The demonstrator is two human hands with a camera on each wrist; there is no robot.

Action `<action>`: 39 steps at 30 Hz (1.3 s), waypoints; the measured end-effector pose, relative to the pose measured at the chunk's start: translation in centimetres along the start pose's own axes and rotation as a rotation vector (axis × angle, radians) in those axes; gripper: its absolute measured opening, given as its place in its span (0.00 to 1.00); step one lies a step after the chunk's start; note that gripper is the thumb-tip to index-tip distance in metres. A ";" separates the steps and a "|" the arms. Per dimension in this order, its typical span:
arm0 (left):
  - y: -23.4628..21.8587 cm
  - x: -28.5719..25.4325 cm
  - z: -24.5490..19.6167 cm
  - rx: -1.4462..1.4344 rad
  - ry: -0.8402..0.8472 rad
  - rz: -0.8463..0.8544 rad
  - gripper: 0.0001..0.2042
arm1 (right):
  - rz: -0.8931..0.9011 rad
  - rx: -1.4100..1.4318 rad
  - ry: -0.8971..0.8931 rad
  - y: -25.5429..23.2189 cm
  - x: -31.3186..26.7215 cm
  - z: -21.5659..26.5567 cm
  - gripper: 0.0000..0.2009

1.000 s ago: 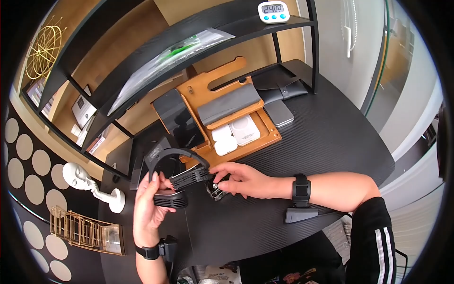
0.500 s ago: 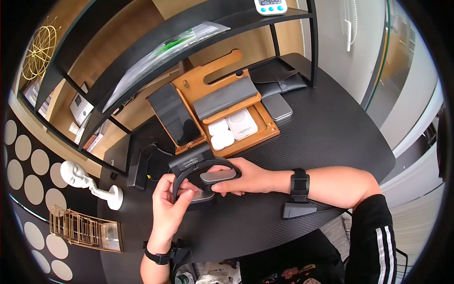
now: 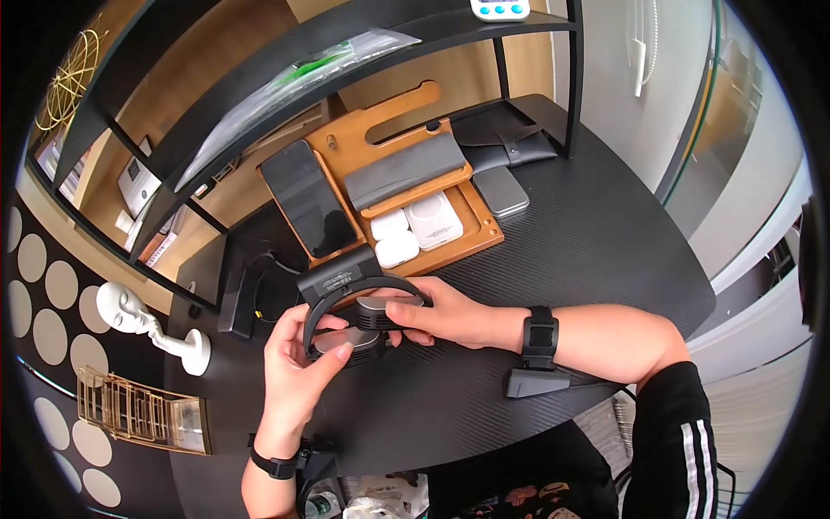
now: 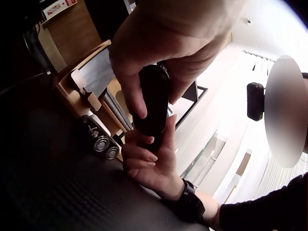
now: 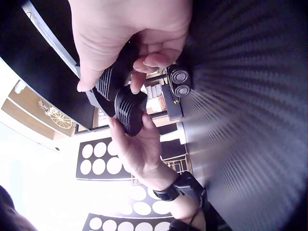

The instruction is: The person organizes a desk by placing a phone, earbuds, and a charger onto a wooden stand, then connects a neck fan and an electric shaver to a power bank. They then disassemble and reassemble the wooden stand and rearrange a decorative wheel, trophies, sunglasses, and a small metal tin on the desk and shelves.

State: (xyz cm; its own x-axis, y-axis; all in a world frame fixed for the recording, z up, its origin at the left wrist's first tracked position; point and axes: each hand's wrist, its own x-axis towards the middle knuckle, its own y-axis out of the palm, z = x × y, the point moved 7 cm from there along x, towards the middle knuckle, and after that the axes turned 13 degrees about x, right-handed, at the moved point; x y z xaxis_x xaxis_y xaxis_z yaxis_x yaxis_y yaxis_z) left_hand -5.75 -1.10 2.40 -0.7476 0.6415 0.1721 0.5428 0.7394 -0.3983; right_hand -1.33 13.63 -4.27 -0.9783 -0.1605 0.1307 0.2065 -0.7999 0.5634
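Note:
Both hands hold a black curved band (image 3: pixel 391 282) with two slotted end pieces and a labelled box at its far side, just above the desk in the head view. The left hand (image 3: pixel 298 363) pinches the left end piece, its thumb near the silver face (image 3: pixel 344 340). My right hand (image 3: pixel 454 318) grips the other end piece, thumb on its edge. Slots on the end pieces show in the right wrist view. On the desk beside the hands lies a small dark object with two round ringed ends (image 5: pixel 180 83), mostly hidden from the head camera.
Behind the hands stands a wooden organizer (image 3: pixel 477 244) holding a phone (image 3: pixel 309 197), a grey case (image 3: pixel 405 170) and white cases. To its right are a grey tin (image 3: pixel 500 190) and black pouch (image 3: pixel 519 149). A white head sculpture (image 3: pixel 125 307) stands left; a black shelf (image 3: pixel 484 39) spans above.
The right hand has left the small object on the desk and taken hold of the band's right end. The band has turned, showing its silver faces upward, while the left hand moved rightward.

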 end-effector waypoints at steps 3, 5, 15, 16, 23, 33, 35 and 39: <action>-0.2 0.3 0.8 -0.136 -0.087 0.039 0.23 | -0.009 0.078 0.029 -0.3 0.1 -0.2 0.20; 0.2 0.3 1.1 -0.224 -0.149 0.084 0.25 | -0.021 0.086 0.086 -0.4 0.1 -0.4 0.21; 0.7 0.3 1.2 -0.200 -0.129 0.117 0.24 | -0.085 0.154 0.149 -0.6 0.2 -0.5 0.20; 0.7 0.2 1.5 -0.160 -0.116 0.124 0.24 | -0.115 0.176 0.139 -0.7 0.2 -0.4 0.21; 0.8 0.4 1.7 -0.259 -0.205 0.151 0.24 | -0.074 0.195 0.130 -0.1 -0.2 0.1 0.22; 1.0 0.5 2.7 -0.596 -0.257 0.299 0.21 | -0.084 0.251 0.176 0.0 -0.2 -0.7 0.17; 0.8 0.5 3.0 -0.613 -0.259 0.293 0.21 | -0.096 0.310 0.224 0.5 -0.5 -0.9 0.10; 1.0 0.5 3.0 -0.737 -0.280 0.284 0.22 | -0.107 0.362 0.218 -0.1 -0.2 -1.1 0.06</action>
State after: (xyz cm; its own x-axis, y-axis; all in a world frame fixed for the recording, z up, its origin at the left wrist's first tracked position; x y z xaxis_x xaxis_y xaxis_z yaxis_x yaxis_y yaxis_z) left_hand -6.70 -0.64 -0.66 -0.5591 0.8211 -0.1148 0.7633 0.5638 0.3154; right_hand -1.12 13.07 -5.24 -0.9665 -0.2375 -0.0974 0.0577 -0.5709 0.8190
